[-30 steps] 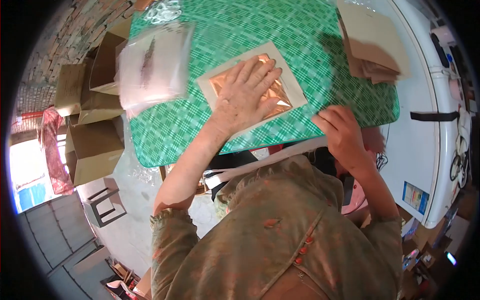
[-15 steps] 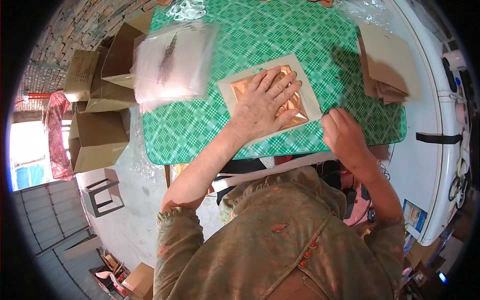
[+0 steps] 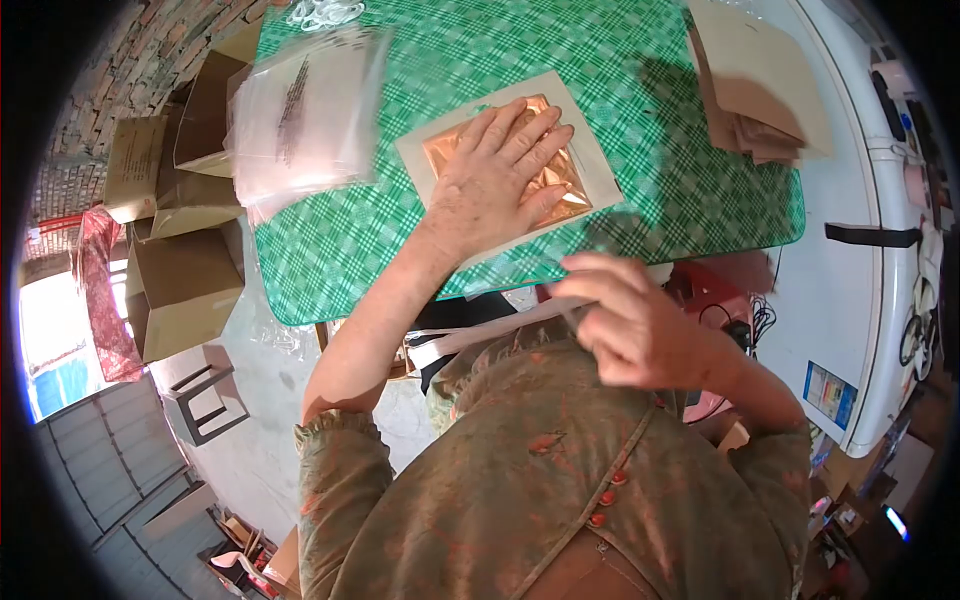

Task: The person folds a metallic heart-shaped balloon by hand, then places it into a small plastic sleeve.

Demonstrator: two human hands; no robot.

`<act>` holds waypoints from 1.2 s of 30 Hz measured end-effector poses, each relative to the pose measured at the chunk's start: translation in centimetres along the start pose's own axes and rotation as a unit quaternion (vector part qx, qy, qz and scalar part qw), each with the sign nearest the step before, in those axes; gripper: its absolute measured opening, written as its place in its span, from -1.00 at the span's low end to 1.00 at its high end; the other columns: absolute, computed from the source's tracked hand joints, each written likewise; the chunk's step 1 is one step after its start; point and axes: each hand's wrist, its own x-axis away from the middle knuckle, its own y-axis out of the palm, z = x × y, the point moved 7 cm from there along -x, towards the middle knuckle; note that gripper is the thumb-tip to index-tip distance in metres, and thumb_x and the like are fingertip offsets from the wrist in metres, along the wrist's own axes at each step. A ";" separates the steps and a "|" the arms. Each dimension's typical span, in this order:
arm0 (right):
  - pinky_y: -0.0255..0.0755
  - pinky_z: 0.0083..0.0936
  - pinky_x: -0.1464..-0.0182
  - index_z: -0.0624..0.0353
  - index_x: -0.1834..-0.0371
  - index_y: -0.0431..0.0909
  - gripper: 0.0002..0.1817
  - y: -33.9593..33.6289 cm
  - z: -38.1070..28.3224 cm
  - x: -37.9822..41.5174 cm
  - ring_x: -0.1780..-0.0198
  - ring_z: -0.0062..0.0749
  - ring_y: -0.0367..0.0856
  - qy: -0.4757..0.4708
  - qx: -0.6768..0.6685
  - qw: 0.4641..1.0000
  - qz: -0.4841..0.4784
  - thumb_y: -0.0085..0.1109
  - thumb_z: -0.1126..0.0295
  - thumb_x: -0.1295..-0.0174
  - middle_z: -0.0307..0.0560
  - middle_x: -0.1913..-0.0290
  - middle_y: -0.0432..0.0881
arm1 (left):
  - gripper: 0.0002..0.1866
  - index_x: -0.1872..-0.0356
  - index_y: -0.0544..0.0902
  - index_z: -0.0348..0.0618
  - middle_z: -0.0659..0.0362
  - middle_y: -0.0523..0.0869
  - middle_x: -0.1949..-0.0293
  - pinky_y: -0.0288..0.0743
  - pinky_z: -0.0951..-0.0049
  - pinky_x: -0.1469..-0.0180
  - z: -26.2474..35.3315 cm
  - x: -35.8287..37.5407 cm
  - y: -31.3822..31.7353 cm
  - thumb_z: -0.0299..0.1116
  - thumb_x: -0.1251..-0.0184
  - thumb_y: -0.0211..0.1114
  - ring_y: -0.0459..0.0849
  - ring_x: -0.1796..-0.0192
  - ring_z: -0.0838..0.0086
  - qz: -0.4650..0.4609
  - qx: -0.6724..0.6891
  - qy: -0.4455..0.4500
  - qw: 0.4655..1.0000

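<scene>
My left hand (image 3: pixel 485 175) lies flat with its fingers spread on a shiny copper-coloured foil piece (image 3: pixel 572 198). That piece sits on a beige card (image 3: pixel 562 100), which rests at an angle on the green checked tablecloth (image 3: pixel 470 50). Much of the foil is hidden under the palm and fingers. My right hand (image 3: pixel 635 320) hovers in front of the table edge, blurred, with fingers curled together. A faint, thin streak shows by its fingertips; what it is I cannot make out.
A stack of clear plastic bags (image 3: pixel 310 110) lies at the table's left. Beige cards (image 3: pixel 755 75) are piled at the right. Open cardboard boxes (image 3: pixel 185 285) stand left of the table, and a white appliance (image 3: pixel 845 300) borders the right side. White loops (image 3: pixel 325 12) lie at the far edge.
My right hand has moved from the card's right corner left and down toward my body. My left hand stays flat on the foil. The whole view has shifted slightly.
</scene>
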 end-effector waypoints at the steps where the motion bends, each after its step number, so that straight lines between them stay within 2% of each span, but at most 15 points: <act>1: 0.38 -0.02 -0.40 0.17 0.45 0.41 -0.84 0.4 -0.8 0.1 -0.37 0.12 0.49 -0.022 -0.088 0.996 0.003 0.20 0.51 0.07 0.01 -0.02 0.63 | -0.32 -0.61 0.35 0.08 0.14 0.33 -0.62 -0.05 -0.02 -0.70 0.0 0.0 0.0 0.16 -0.62 0.03 0.17 -0.66 0.06 -0.001 0.001 0.001 1.000; 2: 0.30 0.00 -0.53 0.19 0.43 0.40 -0.85 0.9 -1.6 0.3 -0.50 0.13 0.43 -0.045 -0.174 0.984 0.002 0.19 0.54 0.02 0.06 -0.13 0.65 | -0.32 -0.61 0.35 0.08 0.14 0.33 -0.62 -0.05 -0.03 -0.70 0.0 0.0 0.1 0.16 -0.62 0.02 0.17 -0.66 0.06 -0.002 0.001 0.002 1.000; 5: 0.57 -0.21 -0.19 0.21 0.23 0.39 -0.89 0.5 -3.8 0.4 -0.16 -0.15 0.65 -0.001 -0.562 0.817 -0.125 0.09 0.59 -0.24 0.00 -0.01 0.63 | -0.35 -0.57 0.39 0.06 0.13 0.37 -0.59 -0.02 -0.01 -0.69 0.0 0.0 0.0 0.07 -0.56 0.11 0.20 -0.64 0.07 0.014 0.011 0.008 1.000; 7: 0.62 -0.35 0.03 0.18 0.13 0.37 -0.88 -0.2 -4.1 2.2 0.04 -0.34 0.69 0.096 -0.711 0.684 -0.132 0.04 0.59 -0.34 -0.06 0.08 0.61 | -0.34 -0.57 0.39 0.06 0.13 0.37 -0.59 0.00 -0.02 -0.68 0.0 0.0 -0.1 0.08 -0.55 0.12 0.21 -0.63 0.06 0.013 0.015 0.012 1.000; 8: 0.51 -0.51 0.23 0.15 0.07 0.36 -0.84 -0.6 -2.9 2.7 0.23 -0.54 0.60 0.114 -0.682 0.720 -0.051 0.02 0.61 -0.35 -0.17 0.17 0.55 | -0.32 -0.59 0.37 0.06 0.12 0.35 -0.61 -0.01 -0.04 -0.68 0.1 0.1 -0.1 0.13 -0.57 0.08 0.20 -0.64 0.05 0.004 0.014 0.012 1.000; 10: 0.48 -0.43 0.25 0.14 -0.02 0.42 -0.74 -3.1 0.2 4.0 0.27 -0.43 0.56 0.242 -0.293 0.925 0.021 0.21 0.56 -0.32 -0.14 0.21 0.51 | -0.29 -0.62 0.33 0.06 0.12 0.32 -0.63 -0.02 -0.06 -0.67 0.6 0.1 0.0 0.19 -0.59 0.05 0.18 -0.65 0.04 -0.013 0.011 0.031 0.999; 12: 0.46 -0.37 0.24 0.10 -0.18 0.45 -0.54 -3.4 1.5 4.3 0.29 -0.34 0.52 0.228 -0.135 0.963 0.045 0.38 0.48 -0.23 -0.13 0.22 0.46 | -0.27 -0.63 0.32 0.07 0.13 0.31 -0.63 -0.01 -0.07 -0.67 1.9 1.1 0.2 0.20 -0.58 0.05 0.18 -0.66 0.04 -0.030 0.001 0.066 0.997; 13: 0.46 -0.35 0.23 0.07 -0.26 0.47 -0.43 -3.2 2.1 4.6 0.29 -0.30 0.49 0.219 -0.057 0.973 0.056 0.47 0.45 -0.18 -0.13 0.23 0.44 | -0.27 -0.54 0.45 0.01 0.13 0.45 -0.55 0.07 -0.04 -0.65 3.1 1.8 -0.5 0.13 -0.45 0.24 0.29 -0.60 0.06 0.026 0.033 0.090 0.995; 16: 0.44 -0.28 0.19 -0.05 -0.44 0.46 -0.16 -1.4 2.5 5.7 0.27 -0.20 0.44 0.135 0.226 0.965 -0.005 0.60 0.28 -0.01 -0.12 0.25 0.37 | -0.26 -0.65 0.29 0.11 0.17 0.27 -0.66 -0.05 -0.06 -0.69 4.8 3.3 -0.1 0.22 -0.58 0.03 0.12 -0.70 0.10 -0.057 0.061 0.110 0.990; 17: 0.43 -0.33 0.16 -0.08 -0.43 0.52 -0.20 -0.7 2.9 6.1 0.21 -0.28 0.44 0.132 0.250 0.958 -0.050 0.56 0.27 -0.01 -0.16 0.22 0.34 | -0.25 -0.64 0.31 0.10 0.19 0.27 -0.66 -0.07 -0.05 -0.70 5.0 3.5 -0.1 0.25 -0.57 0.03 0.12 -0.70 0.12 -0.060 0.058 0.118 0.989; 20: 0.43 -0.37 0.17 -0.07 -0.34 0.61 -0.34 0.7 2.8 6.8 0.21 -0.34 0.45 0.004 0.348 0.937 0.024 0.48 0.36 -0.06 -0.19 0.18 0.35 | -0.24 -0.62 0.34 0.10 0.20 0.29 -0.65 -0.07 -0.04 -0.71 5.2 3.4 -0.4 0.27 -0.55 0.03 0.11 -0.70 0.13 -0.062 0.068 0.115 0.989; 26: 0.51 -0.47 0.15 0.10 -0.12 0.74 -0.55 1.4 3.1 7.2 0.11 -0.42 0.53 -0.017 0.323 0.939 0.119 0.37 0.49 -0.08 -0.28 0.00 0.51 | -0.22 -0.60 0.37 0.08 0.17 0.31 -0.64 -0.09 -0.05 -0.71 5.5 2.8 -0.8 0.30 -0.52 0.05 0.09 -0.71 0.12 -0.043 0.078 0.131 0.987; 29: 0.53 -0.49 0.18 0.12 -0.10 0.74 -0.56 1.4 3.2 7.2 0.15 -0.44 0.56 -0.015 0.319 0.940 0.125 0.38 0.49 -0.07 -0.30 -0.04 0.59 | -0.22 -0.56 0.43 -0.02 0.09 0.42 -0.56 -0.01 -0.05 -0.69 5.5 2.7 -1.7 0.20 -0.44 0.20 0.16 -0.68 0.10 0.004 0.097 0.127 0.987; 32: 0.53 -0.49 0.20 0.11 -0.11 0.74 -0.56 1.4 3.5 7.3 0.20 -0.44 0.58 -0.004 0.311 0.943 0.121 0.38 0.48 -0.08 -0.30 -0.08 0.65 | -0.26 -0.51 0.50 0.02 0.06 0.42 -0.56 0.06 -0.06 -0.66 5.1 2.9 -2.8 0.26 -0.49 0.13 0.23 -0.65 0.05 0.030 0.029 0.092 0.995; 36: 0.54 -0.50 0.23 0.08 -0.11 0.73 -0.55 1.5 3.8 7.5 0.25 -0.43 0.59 0.002 0.303 0.942 0.142 0.43 0.44 -0.07 -0.30 -0.11 0.68 | -0.25 -0.36 0.62 -0.14 0.01 0.57 -0.42 0.28 -0.03 -0.51 2.8 5.8 -5.4 0.27 -0.41 0.25 0.44 -0.51 -0.01 0.078 0.097 0.036 0.992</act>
